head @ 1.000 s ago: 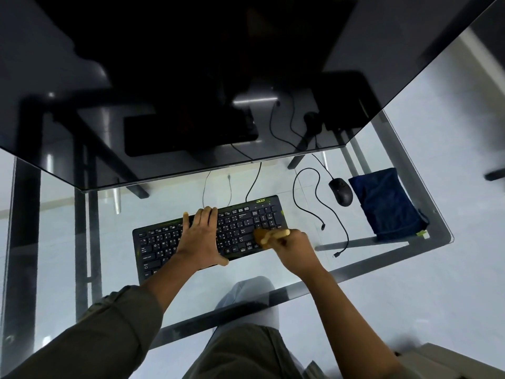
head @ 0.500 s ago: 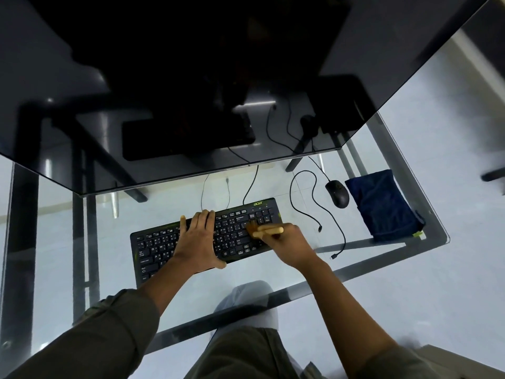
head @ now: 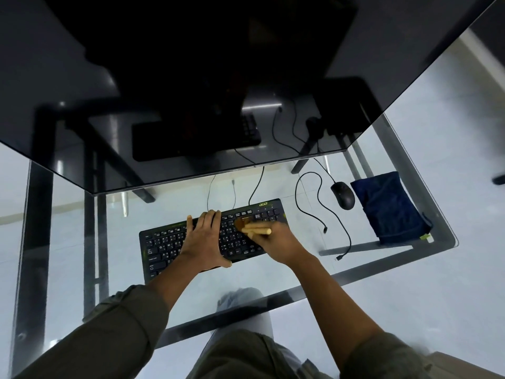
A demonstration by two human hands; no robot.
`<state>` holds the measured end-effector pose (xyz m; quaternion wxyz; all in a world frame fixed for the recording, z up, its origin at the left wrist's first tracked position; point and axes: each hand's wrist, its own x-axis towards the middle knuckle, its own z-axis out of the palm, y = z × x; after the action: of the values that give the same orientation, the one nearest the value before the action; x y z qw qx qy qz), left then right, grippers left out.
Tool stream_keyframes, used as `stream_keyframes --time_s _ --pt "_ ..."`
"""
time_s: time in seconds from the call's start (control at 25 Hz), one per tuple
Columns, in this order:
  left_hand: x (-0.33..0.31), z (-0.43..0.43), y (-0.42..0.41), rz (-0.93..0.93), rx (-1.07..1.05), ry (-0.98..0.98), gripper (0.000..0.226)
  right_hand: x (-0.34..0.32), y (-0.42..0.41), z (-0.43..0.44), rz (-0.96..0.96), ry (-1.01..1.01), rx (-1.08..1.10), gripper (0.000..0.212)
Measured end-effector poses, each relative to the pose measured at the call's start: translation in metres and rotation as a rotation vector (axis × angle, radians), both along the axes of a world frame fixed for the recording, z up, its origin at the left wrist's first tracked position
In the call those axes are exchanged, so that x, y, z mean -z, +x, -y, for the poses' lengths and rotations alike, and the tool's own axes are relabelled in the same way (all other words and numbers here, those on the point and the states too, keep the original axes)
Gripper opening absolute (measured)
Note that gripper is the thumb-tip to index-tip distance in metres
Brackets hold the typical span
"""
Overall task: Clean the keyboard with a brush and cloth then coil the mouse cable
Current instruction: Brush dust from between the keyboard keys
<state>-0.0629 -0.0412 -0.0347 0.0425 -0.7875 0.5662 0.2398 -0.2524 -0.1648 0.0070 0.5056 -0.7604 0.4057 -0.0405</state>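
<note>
Head view: mid-brushing, judging by layout. Holding brush (head: pixel 257 230) in curled right grip (head: pixel 276 243) over right half of keyboard (head: pixel 164 243), centre frame; pressing keys with flat, straight-fingered left grip (head: pixel 203 243). Yet to use cloth (head: pixel 388 209), folded at right; yet to coil loose cable (head: pixel 325 229) beside mouse (head: pixel 343 195).

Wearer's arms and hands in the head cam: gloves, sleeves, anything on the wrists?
No gloves: left hand and right hand are bare, with no watch, ring or band visible. Both arms wear dull olive-green fabric sleeves, left sleeve and right sleeve bunched up near the elbow, leaving the forearms uncovered. No markings show.
</note>
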Motion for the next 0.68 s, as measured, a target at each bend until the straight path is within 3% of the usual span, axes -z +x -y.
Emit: stream_keyframes --time_s 0.12,0.24,0.4,0.52,0.68 --pt "0.0 -0.002 0.0 0.002 -0.004 -0.013 0.141 -0.006 -0.007 0.004 -0.066 -0.021 0.081 0.017" --pt "0.0 -0.002 0.002 -0.017 -0.007 -0.004 0.143 -0.007 -0.016 -0.009 -0.153 0.062 -0.09 0.015" --pt "-0.004 -0.001 0.002 -0.016 0.004 0.01 0.141 -0.002 -0.016 -0.012 -0.2 -0.13 0.249 0.018" --pt "-0.009 0.0 0.001 -0.002 0.014 0.024 0.142 -0.004 -0.002 -0.025 -0.169 0.01 0.08 0.015" --pt "-0.013 0.001 0.002 0.009 0.022 0.045 0.143 -0.012 0.008 -0.022 -0.163 -0.091 0.312 0.017"
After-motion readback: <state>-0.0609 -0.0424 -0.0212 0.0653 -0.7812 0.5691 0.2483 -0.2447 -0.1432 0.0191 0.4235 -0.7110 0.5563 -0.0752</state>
